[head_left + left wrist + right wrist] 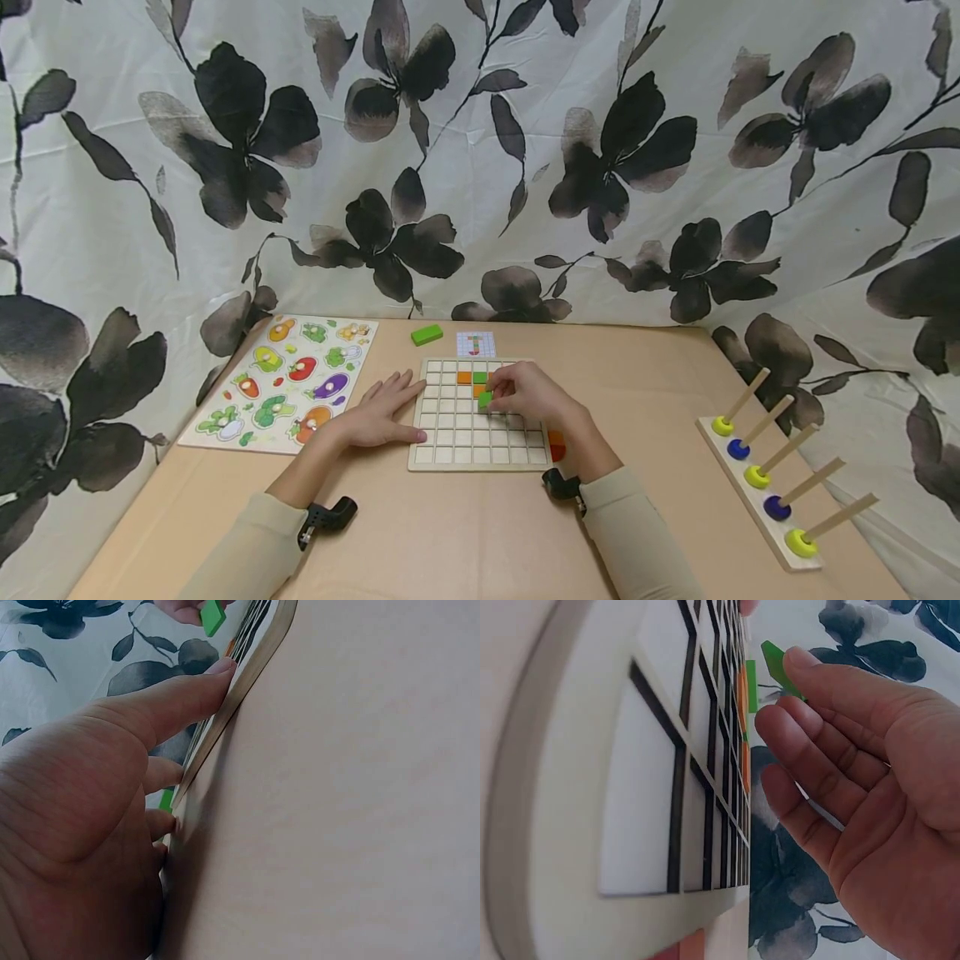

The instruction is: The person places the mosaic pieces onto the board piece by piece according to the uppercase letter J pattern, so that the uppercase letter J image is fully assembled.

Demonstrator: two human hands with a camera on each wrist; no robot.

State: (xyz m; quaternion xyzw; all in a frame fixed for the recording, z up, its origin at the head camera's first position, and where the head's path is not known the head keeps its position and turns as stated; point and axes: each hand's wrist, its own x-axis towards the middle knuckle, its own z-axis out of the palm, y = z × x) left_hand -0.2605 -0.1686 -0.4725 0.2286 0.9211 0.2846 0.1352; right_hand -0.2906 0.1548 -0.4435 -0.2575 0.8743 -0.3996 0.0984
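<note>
A pale wooden grid board point(450, 454) lies on the table. My left hand point(381, 412) rests at its left edge with fingers spread; in the left wrist view the thumb point(191, 697) touches the board's rim. Over the grid, my right hand point(528, 392) pinches a green tile point(484, 401) between thumb and fingertips. The right wrist view shows that tile point(778, 667) tilted and raised off the board. Orange tiles, one of them an orange tile point(465, 377), and a green tile point(480, 377) sit in the upper cells, partly hidden by the hand.
A small pattern card point(476, 344) and a green block point(427, 335) lie behind the board. Red-orange pieces point(557, 446) stick out beside its right edge, under the right wrist. A vegetable picture board point(262, 400) lies left; a peg stand point(765, 508) with rings stands right.
</note>
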